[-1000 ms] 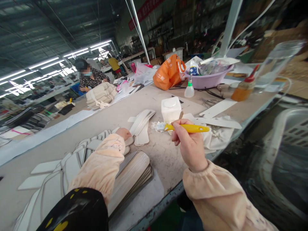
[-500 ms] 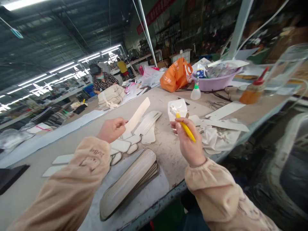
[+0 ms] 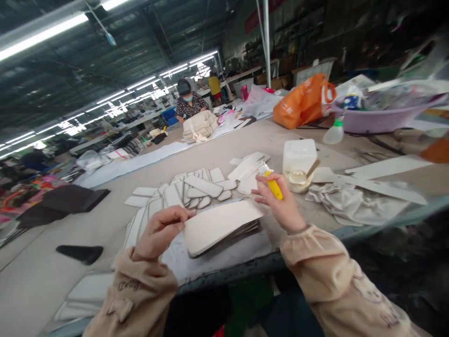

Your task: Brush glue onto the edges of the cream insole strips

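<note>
My left hand pinches the left end of a cream strip, which lies over a stack of long rounded pieces near the table's front edge. In my right hand is a brush with a yellow handle, its whitish head tilted up and left, just above the strip's far right end. Behind that hand stands a small pot of pale paste with a stick in it, against a white plastic container. Many rounded pale pieces lie loose beyond the stack.
At the right lie a crumpled whitish cloth and white strips. Farther back are an orange bag, a lilac basin and a small bottle. A dark cone-like object lies left. A masked person works across the table.
My left hand has brought the cream strip down and nearer, over the stack. My right hand has moved the brush away from the pot toward the strip. The view has turned left.
</note>
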`<move>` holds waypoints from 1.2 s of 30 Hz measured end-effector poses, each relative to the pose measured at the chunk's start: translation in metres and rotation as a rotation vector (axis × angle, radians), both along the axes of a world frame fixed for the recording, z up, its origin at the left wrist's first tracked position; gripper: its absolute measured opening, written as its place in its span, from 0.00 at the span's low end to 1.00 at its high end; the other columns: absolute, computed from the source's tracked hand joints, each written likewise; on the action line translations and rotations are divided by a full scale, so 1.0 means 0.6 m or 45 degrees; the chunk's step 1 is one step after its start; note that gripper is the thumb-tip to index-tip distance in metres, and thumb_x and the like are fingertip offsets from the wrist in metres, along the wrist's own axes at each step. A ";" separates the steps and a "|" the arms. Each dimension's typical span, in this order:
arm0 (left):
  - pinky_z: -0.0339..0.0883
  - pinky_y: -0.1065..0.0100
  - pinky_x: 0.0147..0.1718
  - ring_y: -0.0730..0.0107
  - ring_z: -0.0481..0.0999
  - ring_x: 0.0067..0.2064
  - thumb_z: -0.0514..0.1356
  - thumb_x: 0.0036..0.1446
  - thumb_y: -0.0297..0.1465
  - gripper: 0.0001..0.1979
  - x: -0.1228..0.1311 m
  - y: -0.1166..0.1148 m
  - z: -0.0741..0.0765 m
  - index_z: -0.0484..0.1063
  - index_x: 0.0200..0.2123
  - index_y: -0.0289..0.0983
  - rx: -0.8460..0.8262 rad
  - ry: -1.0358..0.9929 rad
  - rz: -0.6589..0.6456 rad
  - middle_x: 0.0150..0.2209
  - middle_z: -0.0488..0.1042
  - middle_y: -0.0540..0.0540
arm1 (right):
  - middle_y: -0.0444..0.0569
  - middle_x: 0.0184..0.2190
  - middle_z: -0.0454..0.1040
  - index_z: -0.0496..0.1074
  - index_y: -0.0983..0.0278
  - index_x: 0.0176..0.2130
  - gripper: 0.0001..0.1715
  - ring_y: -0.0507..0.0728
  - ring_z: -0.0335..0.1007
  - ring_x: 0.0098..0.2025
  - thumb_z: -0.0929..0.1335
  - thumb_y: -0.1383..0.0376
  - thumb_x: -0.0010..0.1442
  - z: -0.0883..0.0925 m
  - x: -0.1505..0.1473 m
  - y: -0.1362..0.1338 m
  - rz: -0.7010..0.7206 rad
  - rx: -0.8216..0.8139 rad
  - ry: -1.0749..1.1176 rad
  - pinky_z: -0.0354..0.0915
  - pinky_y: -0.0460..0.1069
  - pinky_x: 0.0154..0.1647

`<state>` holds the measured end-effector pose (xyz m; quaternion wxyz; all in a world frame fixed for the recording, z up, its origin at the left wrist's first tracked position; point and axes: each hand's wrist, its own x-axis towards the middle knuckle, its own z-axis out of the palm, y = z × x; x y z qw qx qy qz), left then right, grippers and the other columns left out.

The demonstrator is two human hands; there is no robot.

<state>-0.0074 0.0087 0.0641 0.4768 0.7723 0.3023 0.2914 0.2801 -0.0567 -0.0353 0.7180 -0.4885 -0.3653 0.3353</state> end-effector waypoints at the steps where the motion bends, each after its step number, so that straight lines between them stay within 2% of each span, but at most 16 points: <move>1: 0.68 0.67 0.35 0.62 0.76 0.37 0.64 0.49 0.31 0.05 -0.007 -0.004 -0.007 0.73 0.26 0.36 -0.049 -0.080 0.039 0.36 0.80 0.42 | 0.51 0.54 0.70 0.59 0.56 0.43 0.23 0.57 0.76 0.41 0.70 0.49 0.56 0.002 -0.004 -0.002 0.014 -0.013 -0.007 0.74 0.53 0.37; 4: 0.69 0.65 0.34 0.59 0.77 0.37 0.67 0.44 0.32 0.09 -0.017 -0.018 -0.012 0.72 0.23 0.34 -0.177 -0.288 0.062 0.39 0.80 0.39 | 0.51 0.55 0.70 0.60 0.56 0.43 0.23 0.58 0.75 0.43 0.70 0.49 0.56 0.008 -0.015 -0.003 0.056 -0.049 -0.043 0.73 0.53 0.38; 7: 0.68 0.65 0.31 0.62 0.77 0.33 0.67 0.44 0.31 0.08 -0.013 -0.028 -0.002 0.72 0.23 0.34 -0.252 -0.464 -0.013 0.39 0.81 0.39 | 0.49 0.56 0.69 0.59 0.55 0.43 0.23 0.57 0.75 0.44 0.70 0.49 0.55 0.011 -0.036 0.000 0.152 -0.066 0.033 0.73 0.53 0.39; 11: 0.68 0.63 0.29 0.59 0.77 0.32 0.66 0.44 0.32 0.08 -0.005 -0.035 0.014 0.70 0.22 0.35 -0.346 -0.511 -0.098 0.37 0.81 0.39 | 0.47 0.54 0.70 0.58 0.55 0.42 0.22 0.55 0.75 0.41 0.70 0.49 0.55 0.013 -0.069 0.009 0.253 -0.058 0.213 0.74 0.52 0.35; 13: 0.67 0.63 0.29 0.58 0.77 0.33 0.66 0.43 0.32 0.08 -0.005 -0.035 0.014 0.70 0.22 0.35 -0.374 -0.510 -0.069 0.36 0.80 0.39 | 0.47 0.50 0.73 0.58 0.55 0.41 0.23 0.55 0.74 0.41 0.71 0.51 0.54 0.012 -0.076 0.015 0.270 -0.040 0.240 0.73 0.50 0.33; 15: 0.66 0.66 0.29 0.62 0.75 0.32 0.65 0.41 0.31 0.07 -0.008 -0.032 0.004 0.70 0.22 0.35 -0.371 -0.499 0.036 0.34 0.80 0.42 | 0.46 0.44 0.77 0.57 0.56 0.40 0.23 0.55 0.75 0.41 0.72 0.54 0.53 0.010 -0.071 0.021 0.233 0.021 0.213 0.72 0.51 0.37; 17: 0.63 0.70 0.28 0.69 0.72 0.30 0.63 0.42 0.30 0.05 -0.013 -0.028 -0.017 0.69 0.23 0.36 -0.316 -0.398 0.232 0.29 0.77 0.47 | 0.45 0.39 0.78 0.57 0.57 0.38 0.23 0.55 0.75 0.42 0.74 0.57 0.51 0.005 -0.057 0.027 0.095 0.087 0.098 0.70 0.52 0.44; 19: 0.61 0.72 0.28 0.73 0.69 0.28 0.61 0.46 0.29 0.03 -0.019 -0.023 -0.045 0.69 0.23 0.36 -0.232 -0.157 0.471 0.24 0.72 0.51 | 0.45 0.38 0.77 0.58 0.57 0.38 0.24 0.56 0.75 0.43 0.75 0.58 0.49 -0.002 -0.038 0.031 -0.074 0.098 -0.081 0.68 0.54 0.47; 22: 0.59 0.71 0.27 0.71 0.68 0.26 0.58 0.49 0.33 0.07 -0.024 -0.017 -0.088 0.71 0.23 0.36 -0.136 0.322 0.671 0.20 0.69 0.53 | 0.47 0.39 0.76 0.60 0.58 0.38 0.25 0.58 0.75 0.41 0.75 0.58 0.48 -0.016 -0.019 0.035 -0.169 0.016 -0.327 0.68 0.54 0.44; 25: 0.58 0.70 0.26 0.69 0.69 0.26 0.57 0.49 0.37 0.10 -0.026 -0.014 -0.117 0.72 0.24 0.37 -0.077 0.631 0.703 0.20 0.70 0.52 | 0.49 0.40 0.77 0.62 0.59 0.38 0.22 0.58 0.75 0.37 0.73 0.55 0.50 -0.027 -0.017 0.036 -0.185 -0.131 -0.580 0.69 0.53 0.38; 30: 0.55 0.69 0.26 0.68 0.69 0.27 0.55 0.51 0.38 0.12 -0.028 -0.011 -0.132 0.70 0.23 0.38 0.020 0.844 0.680 0.21 0.69 0.51 | 0.47 0.36 0.78 0.64 0.58 0.38 0.14 0.59 0.74 0.32 0.69 0.56 0.54 -0.035 -0.028 0.038 -0.279 -0.398 -1.041 0.66 0.54 0.36; 36: 0.55 0.68 0.28 0.66 0.71 0.29 0.54 0.53 0.37 0.13 -0.029 -0.010 -0.141 0.70 0.23 0.38 0.077 1.026 0.659 0.23 0.72 0.48 | 0.45 0.31 0.77 0.66 0.57 0.39 0.12 0.59 0.73 0.32 0.68 0.57 0.55 -0.054 -0.034 0.041 -0.239 -0.469 -1.181 0.65 0.53 0.35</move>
